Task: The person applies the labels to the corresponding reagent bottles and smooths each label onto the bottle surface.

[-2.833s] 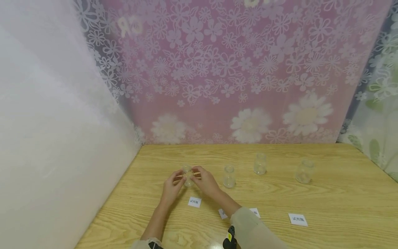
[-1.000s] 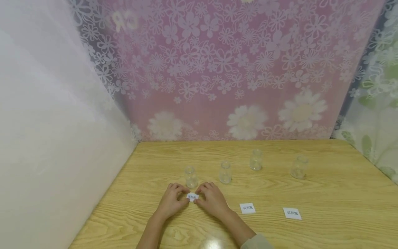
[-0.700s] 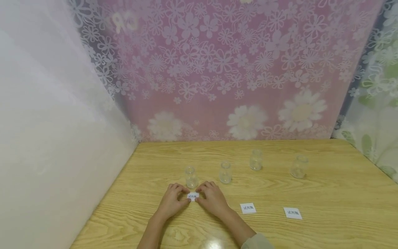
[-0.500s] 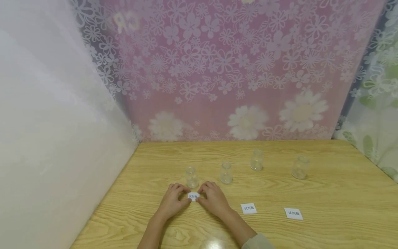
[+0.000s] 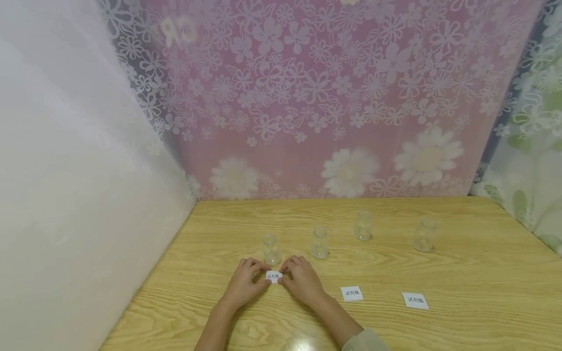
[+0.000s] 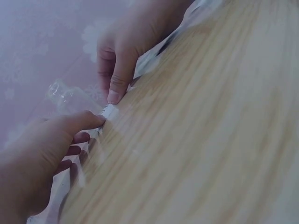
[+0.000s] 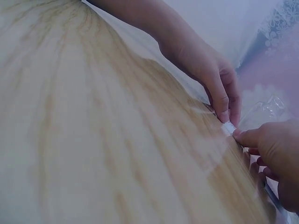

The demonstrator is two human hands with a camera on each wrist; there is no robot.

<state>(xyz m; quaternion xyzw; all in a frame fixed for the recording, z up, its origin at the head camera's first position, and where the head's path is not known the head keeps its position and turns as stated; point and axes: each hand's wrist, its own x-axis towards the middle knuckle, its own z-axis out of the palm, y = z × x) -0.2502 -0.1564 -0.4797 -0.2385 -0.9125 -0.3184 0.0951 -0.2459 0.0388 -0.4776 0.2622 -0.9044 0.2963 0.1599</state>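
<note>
A small white paper card [image 5: 274,277] with handwritten characters is just in front of the leftmost clear glass bottle [image 5: 271,250], which stands upright. My left hand [image 5: 246,284] pinches the card's left edge, thumb at the near corner and index finger at the far one. On the opposite edge my right hand [image 5: 303,279] does the same. Both wrist views show the thumbs touching the card, seen almost edge-on in the left wrist view [image 6: 108,111]. Whether the card lies fully flat is hard to tell.
Three more glass bottles stand to the right: one close by [image 5: 319,243], one farther back [image 5: 363,225] and a wider one [image 5: 424,235] at the far right. Two similar cards, a middle card [image 5: 351,293] and a right card [image 5: 414,301], lie on the wooden table [image 5: 474,273].
Earlier both hands held the leftmost bottle; they have let go of it and come nearer to grip the card. The card now sits closer to the bottle. Over the last second hardly anything moved.
</note>
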